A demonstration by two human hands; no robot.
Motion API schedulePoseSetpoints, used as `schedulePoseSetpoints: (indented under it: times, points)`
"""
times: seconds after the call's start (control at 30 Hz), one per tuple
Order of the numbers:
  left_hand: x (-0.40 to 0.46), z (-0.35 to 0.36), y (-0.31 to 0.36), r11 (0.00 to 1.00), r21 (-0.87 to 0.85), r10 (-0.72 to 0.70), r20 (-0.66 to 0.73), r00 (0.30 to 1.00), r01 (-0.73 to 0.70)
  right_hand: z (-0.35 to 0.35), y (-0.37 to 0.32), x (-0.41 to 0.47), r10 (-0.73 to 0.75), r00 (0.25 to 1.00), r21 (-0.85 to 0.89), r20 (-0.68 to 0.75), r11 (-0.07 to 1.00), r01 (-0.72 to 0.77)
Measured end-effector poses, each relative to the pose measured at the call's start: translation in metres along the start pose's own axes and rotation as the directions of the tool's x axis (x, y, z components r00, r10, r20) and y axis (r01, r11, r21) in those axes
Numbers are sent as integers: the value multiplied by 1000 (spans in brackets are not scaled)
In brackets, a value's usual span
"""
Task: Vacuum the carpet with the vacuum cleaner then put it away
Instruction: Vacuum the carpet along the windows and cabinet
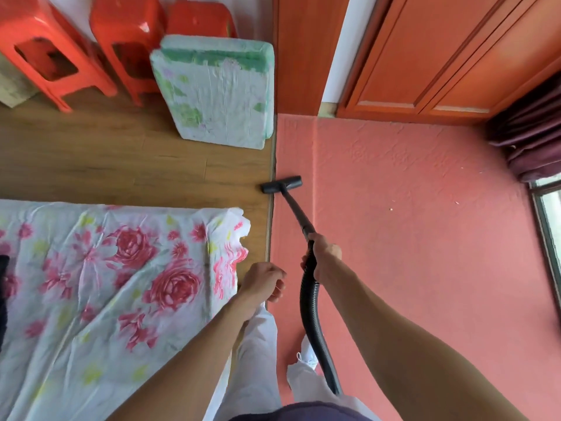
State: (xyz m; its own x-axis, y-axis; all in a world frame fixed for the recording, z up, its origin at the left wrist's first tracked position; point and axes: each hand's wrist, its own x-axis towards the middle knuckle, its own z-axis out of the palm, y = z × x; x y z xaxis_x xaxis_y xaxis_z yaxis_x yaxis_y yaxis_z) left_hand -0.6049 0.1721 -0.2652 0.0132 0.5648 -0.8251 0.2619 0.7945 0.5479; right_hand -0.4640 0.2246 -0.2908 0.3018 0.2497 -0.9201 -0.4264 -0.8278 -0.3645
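A pink-red carpet [409, 223] covers the right half of the floor. The black vacuum nozzle [282, 184] lies across the seam between the carpet and the wooden floor [121, 159]. Its black wand [296, 212] runs back to my right hand [324, 253], which grips the wand where it joins the ribbed black hose [312, 323]. The hose curves down past my legs and out of sight; the vacuum's body is not in view. My left hand [264, 284] hovers near the bed corner with fingers loosely curled, holding nothing.
A bed with a rose-print sheet [106, 284] fills the lower left. A wrapped foam pad [218, 89] leans by red plastic stools [76, 50]. Wooden cabinet doors [440, 56] and a dark curtain [531, 141] border the carpet. Small bits of debris [457, 202] lie on the carpet at right.
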Motion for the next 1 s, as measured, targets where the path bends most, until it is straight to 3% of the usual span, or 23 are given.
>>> schedulePoseSetpoints:
  times: [0.2,0.43,0.67,0.8,1.0]
  points:
    - [44,-43,67,1000,0,19,40,999,-19,50,-68,9,-21,1000,87,-15,996,22]
    - [76,-55,112,998,65,2,40,999,-4,64,-134,41,-23,998,5,66,1000,23]
    - [87,-14,146,998,57,5,-32,999,-3,33,-108,47,88,984,-69,158,995,-78]
    - [84,10,166,993,116,39,-1,999,-39,-9,-86,23,157,966,-186,204,975,-119]
    - [94,24,194,993,118,14,-4,1000,-13,-42,-87,13,160,962,-127,222,983,-134]
